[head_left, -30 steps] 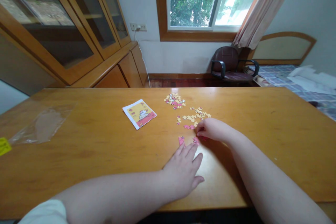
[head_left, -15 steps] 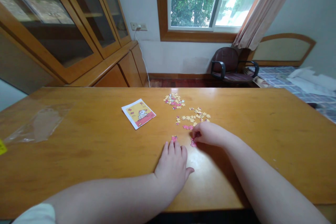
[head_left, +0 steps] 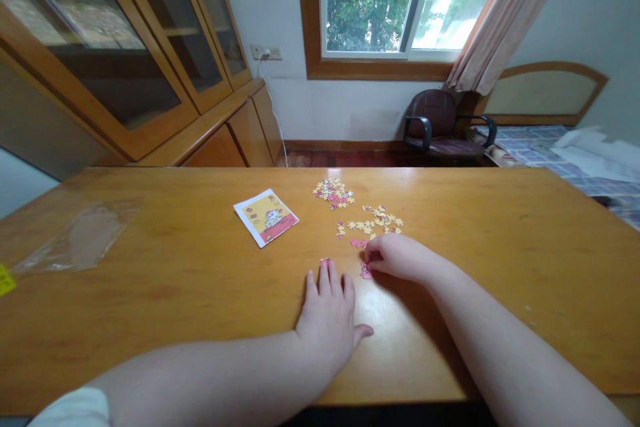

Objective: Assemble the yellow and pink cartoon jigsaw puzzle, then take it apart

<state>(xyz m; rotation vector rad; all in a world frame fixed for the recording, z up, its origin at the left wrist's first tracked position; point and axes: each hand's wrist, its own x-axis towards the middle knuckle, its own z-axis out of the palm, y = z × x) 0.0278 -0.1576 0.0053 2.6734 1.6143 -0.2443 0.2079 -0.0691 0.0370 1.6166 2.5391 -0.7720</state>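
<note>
My left hand (head_left: pixel 329 310) lies flat on the table with its fingers spread. Its fingertips cover most of a small pink puzzle piece (head_left: pixel 326 260). To the right, my right hand (head_left: pixel 397 255) has its thumb and fingers pinched at the edge of pink puzzle pieces (head_left: pixel 366 271) on the table; the fingertips partly hide them. Just beyond it lie joined pink pieces (head_left: pixel 357 243) and a loose spread of yellow pieces (head_left: pixel 373 223). A denser pile of mixed puzzle pieces (head_left: pixel 334 193) sits farther back. Left of the pieces is a picture card (head_left: pixel 267 217) with a white cartoon figure on yellow and red.
The wooden table (head_left: pixel 175 300) spans the view. A clear plastic bag (head_left: pixel 83 237) lies at its left, near a yellow item (head_left: pixel 6 279). Behind stand a glass-doored cabinet (head_left: pixel 210 107), an armchair (head_left: pixel 435 121) and a bed (head_left: pixel 530 140).
My left fingers have slid forward over the pink piece, covering more of it. My right hand stays pinched by the pink pieces, barely shifted. The view has moved slightly.
</note>
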